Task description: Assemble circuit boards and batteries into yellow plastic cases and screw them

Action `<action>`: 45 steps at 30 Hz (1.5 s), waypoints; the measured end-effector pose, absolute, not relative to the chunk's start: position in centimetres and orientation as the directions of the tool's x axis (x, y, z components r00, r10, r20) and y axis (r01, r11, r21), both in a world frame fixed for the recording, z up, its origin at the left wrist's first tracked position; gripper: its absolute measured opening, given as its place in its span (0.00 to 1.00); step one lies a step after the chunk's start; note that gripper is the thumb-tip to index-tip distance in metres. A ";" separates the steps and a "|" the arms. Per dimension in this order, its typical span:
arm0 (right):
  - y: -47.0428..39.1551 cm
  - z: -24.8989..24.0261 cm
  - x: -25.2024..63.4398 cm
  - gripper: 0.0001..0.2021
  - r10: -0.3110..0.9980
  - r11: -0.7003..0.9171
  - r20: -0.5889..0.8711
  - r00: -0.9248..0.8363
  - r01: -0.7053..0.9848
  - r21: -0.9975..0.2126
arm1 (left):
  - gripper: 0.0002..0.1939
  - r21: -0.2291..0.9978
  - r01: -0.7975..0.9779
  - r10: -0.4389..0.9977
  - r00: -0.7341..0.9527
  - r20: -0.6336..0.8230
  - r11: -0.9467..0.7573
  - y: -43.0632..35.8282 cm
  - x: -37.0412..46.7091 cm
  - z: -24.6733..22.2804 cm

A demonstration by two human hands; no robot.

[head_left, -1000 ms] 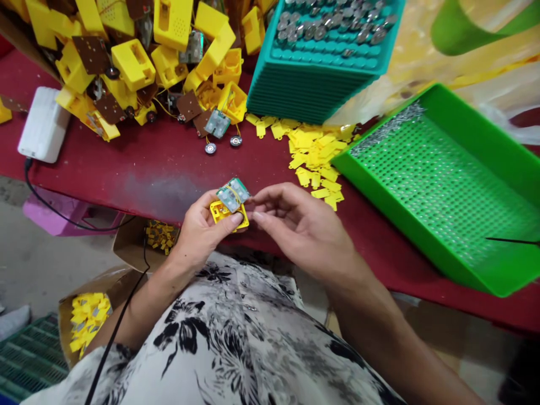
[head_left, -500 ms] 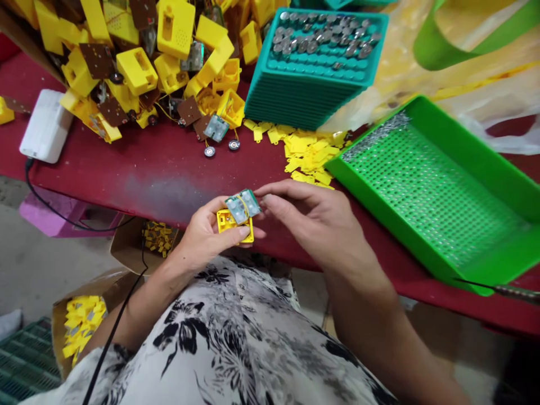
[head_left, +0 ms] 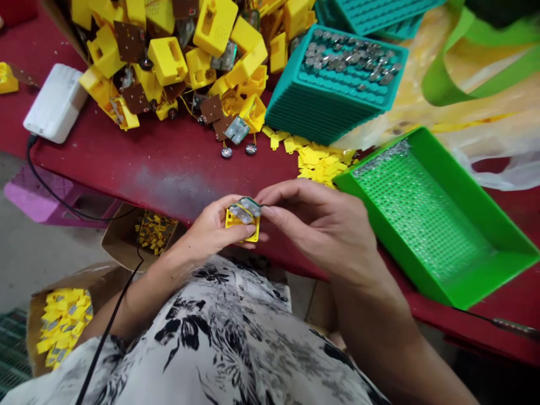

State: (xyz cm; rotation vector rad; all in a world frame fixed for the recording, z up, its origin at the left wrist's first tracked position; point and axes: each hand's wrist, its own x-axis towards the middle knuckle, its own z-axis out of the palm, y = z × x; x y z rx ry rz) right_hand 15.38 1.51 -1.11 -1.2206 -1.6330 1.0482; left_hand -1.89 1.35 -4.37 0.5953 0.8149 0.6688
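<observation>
My left hand (head_left: 219, 225) is closed around a small yellow plastic case (head_left: 241, 232), its open side facing up and the thumb across the near edge. Over the far part of the case lies a green circuit board (head_left: 245, 209) with a yellow wire across it. My right hand (head_left: 312, 216) pinches the right edge of that board between thumb and index finger. Whether the board sits inside the case or rests tilted on its rim, I cannot tell. The other fingers of the right hand are curled.
Yellow cases (head_left: 167, 61) with boards and speakers are heaped at the back left. Stacked teal trays (head_left: 329, 95) hold button cells. Flat yellow pieces (head_left: 318, 163) lie beside a green basket (head_left: 447, 225) of small metal parts. A white power bank (head_left: 54, 104) sits left, its cable trailing down.
The circuit board has come down closer over the yellow case and shows at a flatter angle. My right fingers stay on its edge. The whole view has shifted slightly.
</observation>
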 end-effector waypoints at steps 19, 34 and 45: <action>0.6 2.0 15.1 0.08 0.776 0.571 0.554 -0.302 0.711 -0.411 | 0.17 0.989 0.044 0.908 0.393 -0.144 0.138 3.9 -2.3 -1.9; 0.6 1.5 15.1 0.09 0.925 0.321 0.376 0.065 0.399 -0.859 | 0.19 0.877 -0.170 0.783 0.547 -0.296 0.450 4.2 -1.2 -0.9; 1.1 0.4 15.2 0.03 0.937 0.302 0.342 0.068 0.331 -0.894 | 0.19 0.870 -0.183 0.795 0.522 -0.309 0.458 4.2 -0.1 -1.1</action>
